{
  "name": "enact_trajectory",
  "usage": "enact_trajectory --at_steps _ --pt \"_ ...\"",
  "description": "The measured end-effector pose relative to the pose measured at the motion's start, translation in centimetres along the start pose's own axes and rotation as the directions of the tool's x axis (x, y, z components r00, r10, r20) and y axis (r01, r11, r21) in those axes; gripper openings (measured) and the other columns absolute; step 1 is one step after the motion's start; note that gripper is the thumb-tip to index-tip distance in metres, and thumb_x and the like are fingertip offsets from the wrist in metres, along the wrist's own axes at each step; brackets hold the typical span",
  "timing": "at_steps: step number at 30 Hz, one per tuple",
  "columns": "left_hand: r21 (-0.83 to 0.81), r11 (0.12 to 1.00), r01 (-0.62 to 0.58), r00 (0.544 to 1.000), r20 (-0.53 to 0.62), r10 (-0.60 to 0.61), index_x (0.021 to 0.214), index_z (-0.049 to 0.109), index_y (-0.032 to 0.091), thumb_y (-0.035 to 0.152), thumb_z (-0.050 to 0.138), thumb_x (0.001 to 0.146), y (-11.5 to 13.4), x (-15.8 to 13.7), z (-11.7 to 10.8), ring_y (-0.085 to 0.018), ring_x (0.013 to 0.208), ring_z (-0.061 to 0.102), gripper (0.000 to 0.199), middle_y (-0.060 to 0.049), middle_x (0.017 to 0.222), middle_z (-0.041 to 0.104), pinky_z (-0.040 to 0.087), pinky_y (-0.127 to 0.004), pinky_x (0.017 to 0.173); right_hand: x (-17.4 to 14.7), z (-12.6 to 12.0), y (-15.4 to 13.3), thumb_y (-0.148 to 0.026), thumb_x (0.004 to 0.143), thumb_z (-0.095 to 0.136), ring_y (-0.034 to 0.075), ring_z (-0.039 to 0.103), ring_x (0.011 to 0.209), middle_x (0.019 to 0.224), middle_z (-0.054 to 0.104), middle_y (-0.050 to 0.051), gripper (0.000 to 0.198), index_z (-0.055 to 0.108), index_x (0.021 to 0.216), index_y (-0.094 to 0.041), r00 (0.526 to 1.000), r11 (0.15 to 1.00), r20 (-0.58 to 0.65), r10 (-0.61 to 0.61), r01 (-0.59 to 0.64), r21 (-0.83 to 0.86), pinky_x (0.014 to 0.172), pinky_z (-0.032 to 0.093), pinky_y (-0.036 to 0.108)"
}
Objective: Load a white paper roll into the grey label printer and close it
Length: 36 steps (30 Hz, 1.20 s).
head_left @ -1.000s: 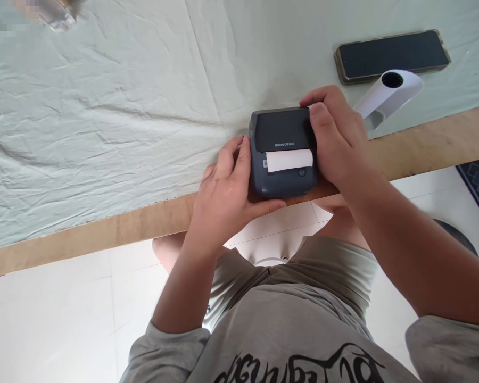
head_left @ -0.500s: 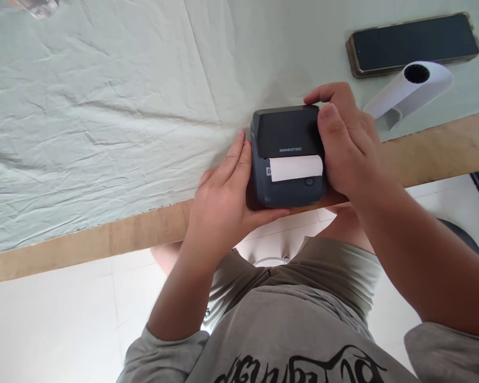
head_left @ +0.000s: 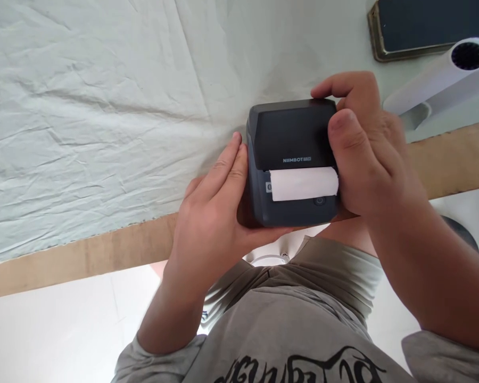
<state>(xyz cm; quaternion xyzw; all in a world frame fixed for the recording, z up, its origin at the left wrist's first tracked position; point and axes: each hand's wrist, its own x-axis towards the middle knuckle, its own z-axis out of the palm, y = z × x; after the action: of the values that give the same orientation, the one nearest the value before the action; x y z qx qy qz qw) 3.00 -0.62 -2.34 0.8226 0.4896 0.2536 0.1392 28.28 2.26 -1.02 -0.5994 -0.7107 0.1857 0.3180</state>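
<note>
A dark label printer (head_left: 293,133) marked NIIMBOT sits at the table's near edge, with a strip of white label paper (head_left: 304,184) sticking out of its front slot. My left hand (head_left: 215,205) lies along the printer's left side, its fingers stretched against the wall and its thumb under the near edge. On the other side, my right hand (head_left: 369,143) grips the right wall, thumb near the lid and index finger curled over the far right corner. The fingers beneath the right palm are hidden.
A phone (head_left: 435,26) in a clear case lies at the upper right. Nearer me is a white curled tube-like piece (head_left: 435,80) with a dark opening. A pale green cloth (head_left: 104,106) covers the table, leaving a bare wooden edge (head_left: 83,252) along my side.
The printer, phone and tube appear larger now, as the view has come closer. My hands keep their places on the printer's two sides, with the right thumb slightly shifted.
</note>
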Motion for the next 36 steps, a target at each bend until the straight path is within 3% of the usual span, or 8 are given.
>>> enact_trajectory --at_steps 4,7,11,15,19,24,32,36 --pt "0.034 0.999 0.024 0.997 0.075 -0.026 0.192 0.034 0.045 0.100 0.065 0.107 -0.5 0.0 -0.1 -0.045 0.173 0.062 0.106 0.002 0.198 0.048 0.068 -0.070 0.132 0.0 0.1 -0.3 -0.090 0.119 0.016 0.010 0.050 0.083 0.093 0.051 0.005 0.088 0.067 0.150 -0.025 1.000 1.000 -0.011 0.013 -0.013 -0.003 0.081 0.045 0.029" --pt "0.043 0.998 0.034 0.994 0.107 -0.039 0.193 0.030 0.048 0.101 0.062 0.106 -0.8 0.0 -0.2 -0.046 0.169 0.067 0.106 0.004 0.200 0.044 0.070 -0.072 0.126 0.1 0.3 -0.3 -0.088 0.119 0.013 0.011 0.052 0.083 0.092 0.053 0.004 0.089 0.065 0.152 -0.025 1.000 1.000 0.004 0.007 -0.007 -0.005 0.083 0.046 0.030" --pt "0.005 1.000 0.025 0.997 0.068 -0.025 0.191 0.037 0.044 0.097 0.067 0.106 -0.6 0.0 0.1 -0.048 0.171 0.064 0.105 0.000 0.198 0.048 0.068 -0.070 0.130 0.4 0.3 0.0 -0.089 0.119 0.011 0.012 0.053 0.084 0.091 0.052 0.004 0.091 0.065 0.153 -0.024 1.000 1.000 0.015 -0.012 0.012 0.014 0.087 0.051 0.031" --pt "0.003 1.000 0.021 0.999 0.037 -0.021 0.187 0.045 0.038 0.079 0.091 0.101 -0.3 0.2 -0.2 -0.044 0.169 0.066 0.106 -0.008 0.195 0.052 0.068 -0.066 0.131 0.4 0.2 0.1 -0.095 0.114 0.007 0.015 0.057 0.090 0.099 0.058 0.006 0.098 0.064 0.152 -0.024 1.000 1.000 0.025 0.005 -0.006 0.027 0.089 0.053 0.032" --pt "-0.001 1.000 0.009 0.991 0.133 -0.009 0.185 0.049 0.040 0.067 0.108 0.086 -0.9 0.9 -0.9 -0.043 0.175 0.060 0.119 -0.006 0.196 0.051 0.064 -0.057 0.135 0.6 0.2 -0.3 -0.068 0.125 0.015 0.016 0.062 0.099 0.109 0.063 0.007 0.069 0.063 0.149 -0.024 0.998 0.997 0.043 0.049 -0.051 0.051 0.095 0.053 0.033" --pt "-0.013 1.000 0.026 0.985 0.172 -0.023 0.183 0.048 0.032 0.061 0.102 0.089 -0.7 1.5 -1.2 -0.045 0.180 0.052 0.112 -0.013 0.195 0.052 0.053 -0.061 0.144 0.9 -0.3 -1.4 -0.052 0.124 0.026 0.017 0.063 0.108 0.122 0.068 0.010 0.051 0.064 0.140 -0.022 0.988 0.987 0.053 0.146 -0.149 0.053 0.104 0.053 0.032" --pt "-0.071 0.997 0.007 0.965 0.263 0.012 0.181 0.045 0.023 0.058 0.093 0.091 -1.1 2.1 -1.6 -0.047 0.178 0.053 0.108 -0.021 0.190 0.056 0.054 -0.061 0.140 1.1 -0.3 -2.2 -0.043 0.124 0.036 0.016 0.065 0.112 0.124 0.072 0.011 0.048 0.071 0.146 -0.019 0.971 0.970 0.014 0.237 -0.238 0.052 0.110 0.056 0.035" --pt "-0.092 0.996 0.020 0.950 0.312 0.010 0.185 0.040 0.018 0.064 0.084 0.097 -1.5 2.1 -1.9 -0.048 0.178 0.053 0.108 -0.023 0.189 0.055 0.054 -0.062 0.140 1.0 -0.1 -2.2 -0.059 0.121 0.056 0.015 0.070 0.122 0.130 0.073 0.011 0.056 0.070 0.149 -0.012 0.960 0.959 -0.027 0.278 -0.276 0.060 0.119 0.065 0.039"
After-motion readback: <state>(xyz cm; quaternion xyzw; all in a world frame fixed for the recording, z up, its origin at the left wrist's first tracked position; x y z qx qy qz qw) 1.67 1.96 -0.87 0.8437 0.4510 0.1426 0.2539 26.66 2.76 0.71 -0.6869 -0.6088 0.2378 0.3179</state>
